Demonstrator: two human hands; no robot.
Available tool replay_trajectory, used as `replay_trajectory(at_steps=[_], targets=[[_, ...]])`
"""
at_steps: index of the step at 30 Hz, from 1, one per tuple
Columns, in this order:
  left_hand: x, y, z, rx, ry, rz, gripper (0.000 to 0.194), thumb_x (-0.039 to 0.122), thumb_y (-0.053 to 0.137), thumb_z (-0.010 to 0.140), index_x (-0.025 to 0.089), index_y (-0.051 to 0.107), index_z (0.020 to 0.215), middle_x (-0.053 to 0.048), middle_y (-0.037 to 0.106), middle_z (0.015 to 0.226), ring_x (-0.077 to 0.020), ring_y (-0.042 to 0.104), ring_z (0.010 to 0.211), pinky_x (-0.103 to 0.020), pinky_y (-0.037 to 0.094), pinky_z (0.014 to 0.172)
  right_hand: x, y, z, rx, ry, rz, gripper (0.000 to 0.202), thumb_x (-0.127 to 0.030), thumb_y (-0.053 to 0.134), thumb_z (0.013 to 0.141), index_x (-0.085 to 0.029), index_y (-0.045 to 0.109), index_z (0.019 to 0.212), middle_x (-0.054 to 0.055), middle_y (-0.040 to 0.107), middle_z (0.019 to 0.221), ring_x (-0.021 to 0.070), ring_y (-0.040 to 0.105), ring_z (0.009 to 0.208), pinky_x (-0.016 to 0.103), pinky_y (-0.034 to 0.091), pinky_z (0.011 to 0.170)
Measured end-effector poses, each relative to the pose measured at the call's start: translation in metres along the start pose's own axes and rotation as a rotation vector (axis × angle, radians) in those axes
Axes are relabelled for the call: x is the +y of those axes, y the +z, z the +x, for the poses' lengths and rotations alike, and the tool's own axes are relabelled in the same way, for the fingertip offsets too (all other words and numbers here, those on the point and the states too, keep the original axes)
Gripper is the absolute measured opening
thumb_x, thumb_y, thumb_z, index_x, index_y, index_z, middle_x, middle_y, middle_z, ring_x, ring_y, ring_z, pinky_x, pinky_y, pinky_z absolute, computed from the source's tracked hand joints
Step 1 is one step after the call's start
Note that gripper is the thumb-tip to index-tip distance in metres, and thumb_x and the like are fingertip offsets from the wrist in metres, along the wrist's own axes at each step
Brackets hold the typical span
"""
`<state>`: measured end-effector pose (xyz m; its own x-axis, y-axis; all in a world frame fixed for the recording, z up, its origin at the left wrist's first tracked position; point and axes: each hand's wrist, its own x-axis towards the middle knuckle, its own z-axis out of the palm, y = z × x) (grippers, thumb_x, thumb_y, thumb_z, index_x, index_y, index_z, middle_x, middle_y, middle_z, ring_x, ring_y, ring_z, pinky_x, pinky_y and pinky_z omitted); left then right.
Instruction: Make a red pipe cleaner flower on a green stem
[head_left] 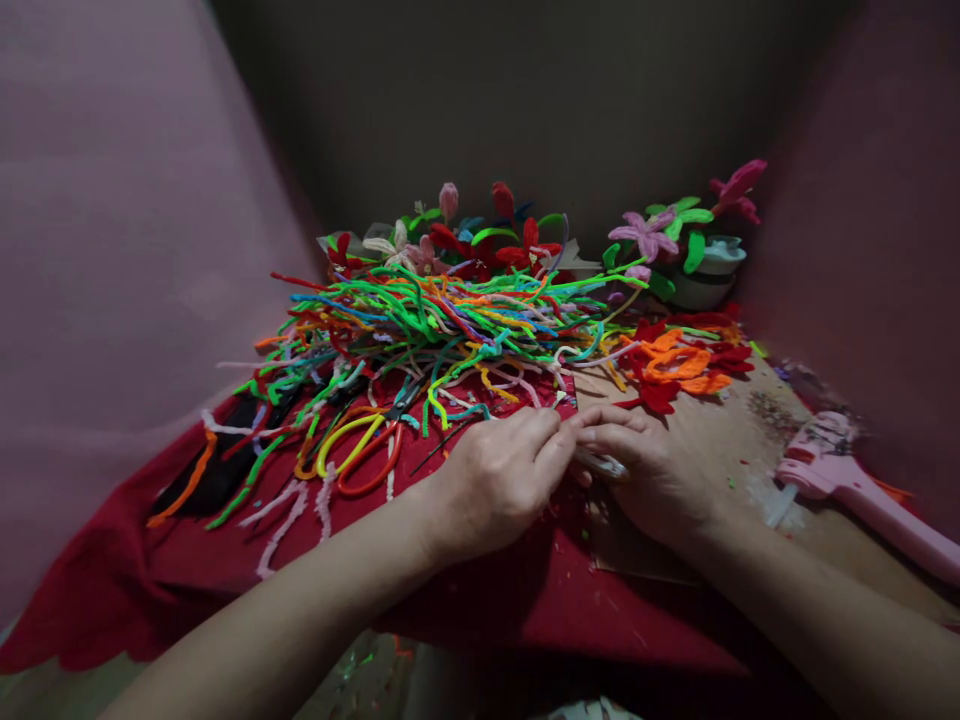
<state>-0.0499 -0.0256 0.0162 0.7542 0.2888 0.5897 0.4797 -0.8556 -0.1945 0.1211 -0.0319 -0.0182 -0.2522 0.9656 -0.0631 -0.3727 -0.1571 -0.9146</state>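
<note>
My left hand point(501, 472) is closed, its fingers bent inward and meeting the fingertips of my right hand over the red cloth. What its fingers hold, if anything, is hidden. My right hand point(651, 468) is curled around a small shiny, silvery object point(606, 465) that shows only in part below the fingers, so its kind is unclear. A small pale tip point(560, 398) shows just beyond the left knuckles. Left of the hands lie scissors point(365, 455) with yellow and red handles. Behind them spreads a big tangled heap of colourful pipe cleaners point(450, 310).
Pipe-cleaner flowers point(525, 245) stand behind the heap. More flowers point(649, 235) rise by a grey pot point(709, 275) at the right. Orange and red petal loops point(675, 365) lie on cardboard point(739, 440). A pink glue gun point(862, 490) rests at far right. Red cloth point(480, 610) covers the table.
</note>
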Motion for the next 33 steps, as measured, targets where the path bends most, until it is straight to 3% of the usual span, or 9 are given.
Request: replay_trajectory(at_steps=[4,9,13,17,23,26,29,31,33], targets=[[0.001,0.001,0.001,0.007,-0.041,0.003,0.018,0.011,0.039,0.087,0.007,0.055,0.093,-0.01,0.062,0.081,-0.0175,0.058,0.076,-0.028,0.05,0.063,0.002,0.0,-0.001,0.008,-0.003,-0.039,0.004,-0.021,0.064,0.069,-0.02,0.067,0.071,-0.002,0.055,0.056,0.0106,0.045,0.051,0.024,0.033,0.05],[0.001,0.004,-0.001,-0.017,-0.207,-0.056,0.019,0.011,0.036,0.088,0.012,0.052,0.078,-0.006,0.055,0.072,-0.014,0.052,0.065,-0.025,0.046,0.055,0.0,0.002,-0.003,0.0,-0.003,-0.056,0.003,-0.02,0.064,0.069,-0.02,0.067,0.07,-0.002,0.055,0.06,0.0103,0.044,0.053,0.024,0.034,0.051],[-0.006,0.005,-0.004,0.047,-0.25,-0.133,0.015,0.011,0.038,0.088,0.011,0.053,0.089,-0.007,0.058,0.082,-0.0131,0.055,0.074,-0.024,0.048,0.063,0.0,0.001,-0.002,-0.016,-0.012,-0.041,0.005,-0.018,0.062,0.069,-0.019,0.067,0.07,0.0,0.057,0.064,0.0114,0.045,0.055,0.024,0.035,0.051],[-0.01,0.002,-0.006,0.03,-0.139,-0.105,0.021,0.015,0.039,0.089,0.012,0.054,0.102,-0.009,0.061,0.095,-0.0133,0.059,0.083,-0.023,0.05,0.068,-0.002,0.003,-0.001,-0.042,0.011,-0.004,0.006,-0.018,0.061,0.068,-0.018,0.067,0.069,0.0,0.058,0.063,0.0108,0.045,0.054,0.023,0.034,0.05],[-0.01,-0.007,-0.007,-0.035,0.08,0.063,0.021,0.017,0.04,0.088,0.008,0.058,0.095,-0.012,0.064,0.089,-0.0181,0.061,0.08,-0.03,0.051,0.069,-0.003,0.005,-0.002,-0.058,0.082,0.04,0.004,-0.019,0.063,0.065,-0.018,0.066,0.067,-0.002,0.056,0.057,0.0095,0.043,0.049,0.023,0.032,0.048],[-0.009,-0.006,-0.007,-0.059,0.112,0.071,0.02,0.015,0.04,0.087,0.008,0.058,0.093,-0.011,0.064,0.085,-0.0186,0.06,0.078,-0.031,0.05,0.066,-0.001,0.004,-0.002,-0.059,0.076,0.016,0.004,-0.02,0.063,0.065,-0.017,0.066,0.067,-0.001,0.055,0.057,0.0098,0.043,0.048,0.023,0.033,0.047],[-0.004,-0.004,-0.005,-0.051,-0.03,-0.035,0.017,0.014,0.043,0.084,0.01,0.059,0.087,-0.008,0.061,0.077,-0.0164,0.056,0.07,-0.028,0.047,0.06,-0.001,0.005,-0.003,-0.019,0.012,-0.085,0.003,-0.02,0.064,0.068,-0.018,0.066,0.071,-0.002,0.057,0.06,0.0096,0.047,0.053,0.022,0.037,0.051],[0.0,-0.004,-0.002,-0.048,-0.263,-0.224,0.015,0.015,0.044,0.082,0.011,0.058,0.078,-0.006,0.058,0.072,-0.0143,0.053,0.065,-0.027,0.044,0.058,-0.002,0.006,-0.005,0.015,-0.089,-0.181,0.01,-0.02,0.066,0.07,-0.021,0.066,0.08,-0.001,0.062,0.072,0.0117,0.054,0.065,0.024,0.042,0.061],[0.002,-0.006,0.003,-0.109,-0.592,-0.583,0.014,0.018,0.045,0.078,0.013,0.055,0.07,-0.003,0.052,0.064,-0.0111,0.048,0.058,-0.024,0.041,0.053,-0.006,0.009,-0.009,0.038,-0.214,-0.309,0.017,-0.02,0.065,0.073,-0.024,0.066,0.089,0.0,0.063,0.085,0.0151,0.056,0.079,0.028,0.044,0.072]])
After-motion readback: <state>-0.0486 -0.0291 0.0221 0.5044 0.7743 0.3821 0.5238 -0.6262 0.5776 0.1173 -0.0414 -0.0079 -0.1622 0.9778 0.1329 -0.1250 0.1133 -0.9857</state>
